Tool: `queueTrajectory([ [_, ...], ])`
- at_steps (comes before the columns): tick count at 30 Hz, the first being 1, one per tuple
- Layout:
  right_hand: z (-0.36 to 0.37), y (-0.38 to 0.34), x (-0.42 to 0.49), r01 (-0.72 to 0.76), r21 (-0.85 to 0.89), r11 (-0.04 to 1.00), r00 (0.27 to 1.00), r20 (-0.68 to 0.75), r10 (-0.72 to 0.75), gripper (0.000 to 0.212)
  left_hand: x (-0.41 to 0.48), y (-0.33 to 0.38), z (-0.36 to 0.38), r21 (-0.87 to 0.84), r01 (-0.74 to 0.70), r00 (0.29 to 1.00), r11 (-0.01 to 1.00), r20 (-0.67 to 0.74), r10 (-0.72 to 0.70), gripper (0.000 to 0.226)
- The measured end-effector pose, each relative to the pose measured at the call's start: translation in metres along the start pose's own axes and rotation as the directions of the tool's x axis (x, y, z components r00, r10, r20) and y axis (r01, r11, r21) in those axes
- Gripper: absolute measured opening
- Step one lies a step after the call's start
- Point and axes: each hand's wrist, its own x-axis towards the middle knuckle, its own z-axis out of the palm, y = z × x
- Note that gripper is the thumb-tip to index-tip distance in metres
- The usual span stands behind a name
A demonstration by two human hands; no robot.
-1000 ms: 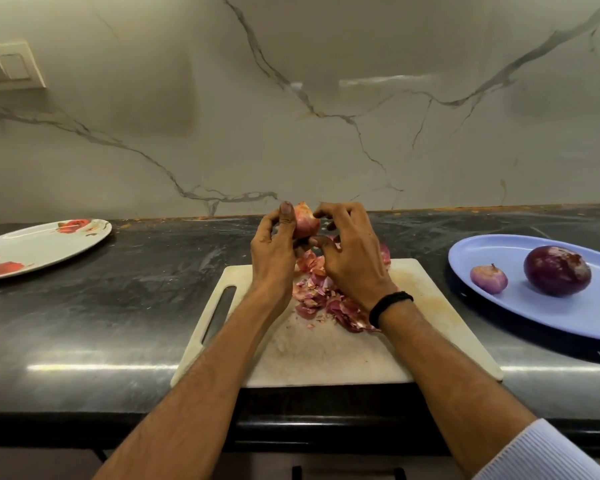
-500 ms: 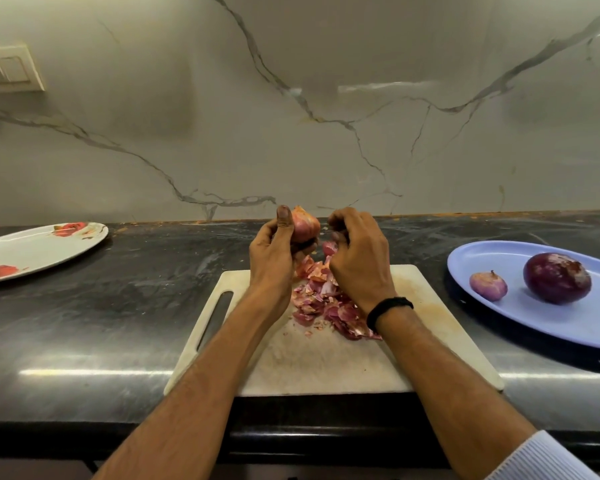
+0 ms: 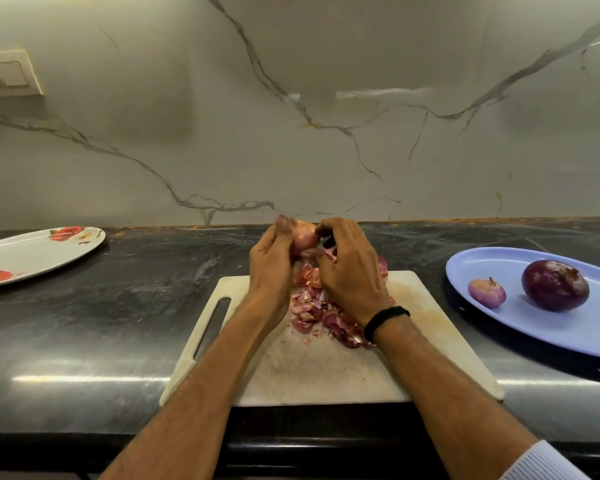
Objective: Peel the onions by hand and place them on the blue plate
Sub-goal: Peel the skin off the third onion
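Head view, above a dark polished stone bench [image 3: 118,323]. Held up over the far edge of a white plastic cutting board [image 3: 326,372]: a small pinkish onion with papery skin [image 3: 305,235], clasped in the curled fingers of the left grip [image 3: 270,261], thumb up along its left side. Closed on the same onion from the right, the right grip [image 3: 352,271], fingers bent, thumb under the bulb, pinching at a pink flap of skin. Around the right wrist, a black band [image 3: 385,320]. Heaped on the board beneath both grips, a pile of pink and purple onion peels [image 3: 321,315]. To the right on the bench, an oval blue plate [image 3: 568,327] carrying a small peeled pale-purple onion [image 3: 486,292] and, near it, a large dark purple peeled onion [image 3: 555,285]. At far left, a white oval plate with red flowers [image 3: 32,254]. Behind, a grey-veined marble wall [image 3: 326,133].
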Motion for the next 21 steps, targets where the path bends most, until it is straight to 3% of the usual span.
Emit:
queueTrajectory([
  [3,-0.0026,0.0011,0.0019,-0.018,0.027,0.999,0.999,-0.050,0.020,0.024,0.0020,0.0007,-0.0010,-0.016,0.047,0.999,0.999,0.027,-0.047,0.033],
  [9,-0.0005,-0.0013,0.0009,0.014,0.042,0.999,1.000,-0.020,-0.013,0.033,0.0021,-0.0010,-0.0008,-0.024,0.016,0.999,1.000,0.031,-0.015,0.030],
  [21,-0.0051,-0.0010,0.0008,0.028,0.002,1.000,0.999,-0.021,-0.028,0.025,0.0012,0.0000,0.0007,-0.037,-0.010,0.999,0.999,0.032,0.011,0.018],
])
